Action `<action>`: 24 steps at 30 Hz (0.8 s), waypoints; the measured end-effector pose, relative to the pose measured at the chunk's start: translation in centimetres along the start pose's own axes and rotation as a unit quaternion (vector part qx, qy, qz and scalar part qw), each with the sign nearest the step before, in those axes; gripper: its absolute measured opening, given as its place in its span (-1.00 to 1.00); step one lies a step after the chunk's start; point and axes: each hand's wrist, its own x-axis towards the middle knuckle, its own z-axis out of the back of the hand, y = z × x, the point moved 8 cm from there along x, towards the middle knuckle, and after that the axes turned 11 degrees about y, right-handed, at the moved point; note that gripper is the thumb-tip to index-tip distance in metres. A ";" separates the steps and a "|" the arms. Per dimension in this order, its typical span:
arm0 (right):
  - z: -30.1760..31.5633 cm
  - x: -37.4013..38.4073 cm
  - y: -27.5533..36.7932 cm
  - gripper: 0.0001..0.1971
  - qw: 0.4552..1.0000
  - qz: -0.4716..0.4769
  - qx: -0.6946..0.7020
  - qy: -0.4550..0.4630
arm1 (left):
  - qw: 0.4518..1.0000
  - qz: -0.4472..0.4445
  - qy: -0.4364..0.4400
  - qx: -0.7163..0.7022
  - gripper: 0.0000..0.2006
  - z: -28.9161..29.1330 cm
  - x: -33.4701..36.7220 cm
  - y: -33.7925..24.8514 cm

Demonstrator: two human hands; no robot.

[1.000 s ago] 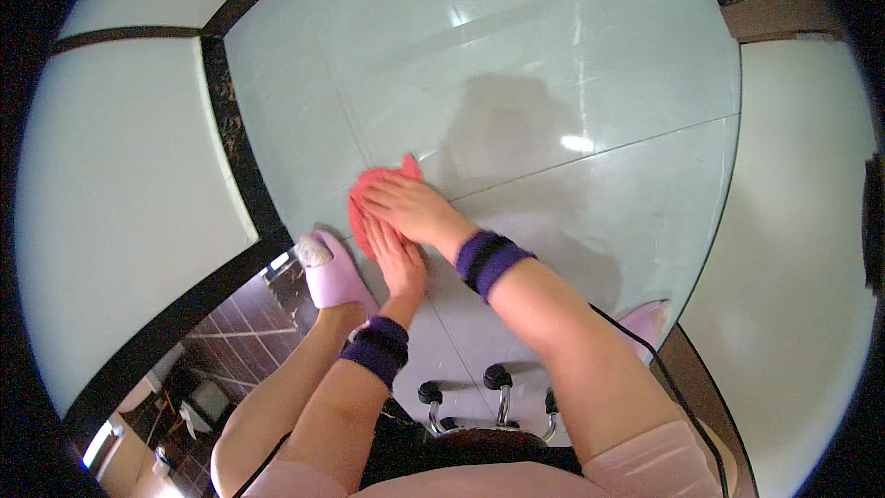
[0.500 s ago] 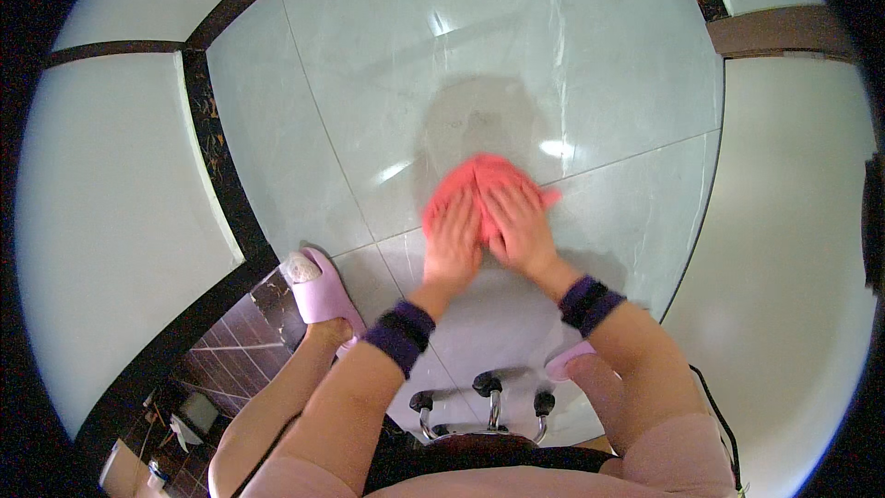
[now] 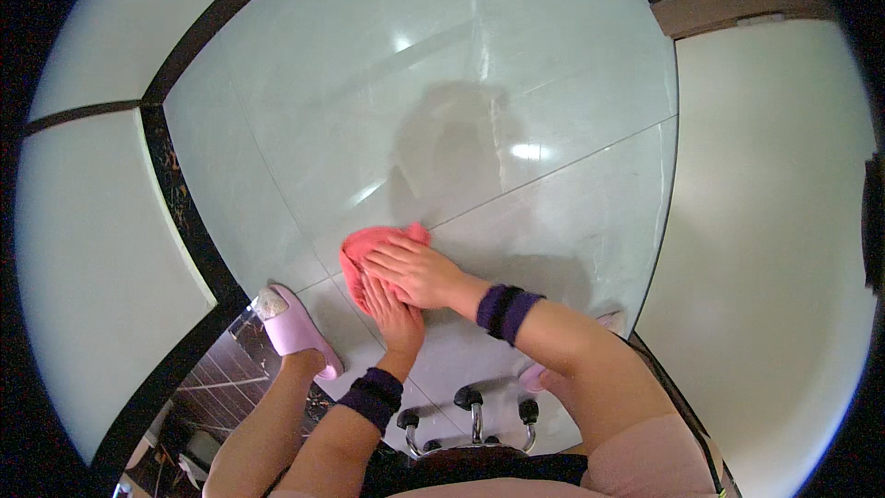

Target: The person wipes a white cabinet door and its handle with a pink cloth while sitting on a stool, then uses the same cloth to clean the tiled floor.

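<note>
A coral-pink cloth lies bunched on the pale tiled floor, left of the middle. My right hand presses on it from the right, fingers stretched out flat toward the left. Just below, my left hand lies on the cloth's near edge with its fingers extended. The two hands touch, the right one partly over the left fingertips. Dark purple bands circle both wrists.
Glossy floor tiles stretch ahead, bordered by dark trim at left and a pale door at right. My left foot wears a pink slipper. Below me stand the chrome legs and black casters of a seat.
Both hands have slid the cloth left and nearer to me. My right arm now reaches across toward the left, and the whole view has shifted and turned a little.
</note>
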 end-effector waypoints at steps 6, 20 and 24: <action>6.5 6.3 -5.8 -0.58 0.998 0.008 -0.028 -0.059 | 0.997 0.047 -0.042 0.040 -0.36 3.4 9.9 -1.4; 28.2 -7.2 -24.0 -0.51 0.894 -0.301 -0.274 -0.187 | 0.957 -0.290 0.010 0.025 -0.49 3.0 30.4 -24.3; 30.0 -17.1 -25.4 -0.50 0.851 -0.393 -0.299 -0.178 | 0.922 -0.380 0.065 0.042 -0.53 -0.6 27.7 -31.5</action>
